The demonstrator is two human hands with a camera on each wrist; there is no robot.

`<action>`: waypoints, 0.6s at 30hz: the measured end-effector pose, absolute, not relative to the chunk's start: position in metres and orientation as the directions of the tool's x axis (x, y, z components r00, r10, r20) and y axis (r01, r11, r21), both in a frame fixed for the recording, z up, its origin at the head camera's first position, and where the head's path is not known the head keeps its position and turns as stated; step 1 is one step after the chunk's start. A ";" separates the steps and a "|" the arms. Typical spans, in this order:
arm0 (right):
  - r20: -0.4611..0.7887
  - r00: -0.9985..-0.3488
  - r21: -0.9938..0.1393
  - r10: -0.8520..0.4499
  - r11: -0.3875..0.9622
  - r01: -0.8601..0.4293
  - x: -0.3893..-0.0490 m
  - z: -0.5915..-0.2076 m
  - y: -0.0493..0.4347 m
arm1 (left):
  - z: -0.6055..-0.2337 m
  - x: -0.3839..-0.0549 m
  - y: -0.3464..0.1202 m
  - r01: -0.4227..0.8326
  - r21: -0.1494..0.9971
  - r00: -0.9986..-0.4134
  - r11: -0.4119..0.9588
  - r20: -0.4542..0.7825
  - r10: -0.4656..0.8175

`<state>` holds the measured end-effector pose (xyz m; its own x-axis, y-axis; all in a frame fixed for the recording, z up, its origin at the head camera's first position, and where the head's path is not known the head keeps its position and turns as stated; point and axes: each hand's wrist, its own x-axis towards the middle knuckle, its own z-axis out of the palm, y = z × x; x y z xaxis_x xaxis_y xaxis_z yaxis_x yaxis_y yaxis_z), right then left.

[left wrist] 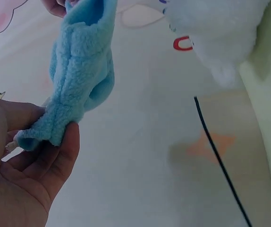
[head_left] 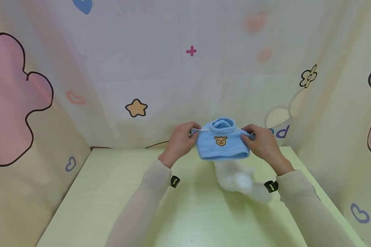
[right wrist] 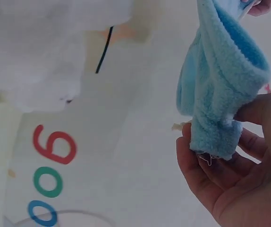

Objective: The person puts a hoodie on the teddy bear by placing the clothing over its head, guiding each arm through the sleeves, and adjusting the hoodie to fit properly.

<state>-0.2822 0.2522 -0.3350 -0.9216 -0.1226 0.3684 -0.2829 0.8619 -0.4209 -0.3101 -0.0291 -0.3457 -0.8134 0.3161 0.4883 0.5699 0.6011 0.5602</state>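
A small light-blue doll sweater [head_left: 208, 145] with a brown animal-face patch hangs spread between my hands, its collar at the top. My left hand [head_left: 180, 140] pinches one sleeve near the cuff. At the other sleeve, my right hand [head_left: 264, 142] holds the fabric between thumb and fingers. Up close, the fleecy sleeve [left wrist: 64, 101] runs into the left fingers in the left wrist view. Loose threads hang from the cuff [right wrist: 215, 142] in the right wrist view. A white fluffy plush toy [head_left: 232, 178] lies on the table below the sweater, its upper part hidden by it.
The pale green table [head_left: 111, 192] extends under both forearms. A printed curtain [head_left: 160, 61] with stars, hearts and letters stands behind it and along both sides. Small black wrist cameras [head_left: 174, 181] sit at the sleeves' inner edges.
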 end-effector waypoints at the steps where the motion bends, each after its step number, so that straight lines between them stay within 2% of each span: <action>1: 0.366 -0.923 -0.425 -0.118 0.861 -0.279 -0.284 -0.337 0.257 | -0.346 -0.311 -0.025 0.574 0.556 -0.810 0.601 0.493 0.318; 7: 0.334 -0.938 -0.440 -0.095 0.864 -0.245 -0.288 -0.354 0.281 | -0.355 -0.320 -0.002 0.592 0.564 -0.800 0.576 0.496 0.337; 12: 0.303 -0.947 -0.456 -0.104 0.857 -0.240 -0.291 -0.363 0.295 | -0.368 -0.328 0.010 0.568 0.637 -0.822 0.522 0.479 0.309; 18: 0.289 -0.951 -0.441 -0.110 0.866 -0.234 -0.293 -0.379 0.312 | -0.382 -0.331 0.026 0.495 0.752 -0.867 0.435 0.392 0.308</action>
<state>-0.2928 0.3119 -0.3789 -0.9511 -0.1101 0.2887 -0.2342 0.8662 -0.4414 -0.3314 0.0257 -0.3823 -0.8668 0.3079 0.3923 0.4950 0.4354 0.7519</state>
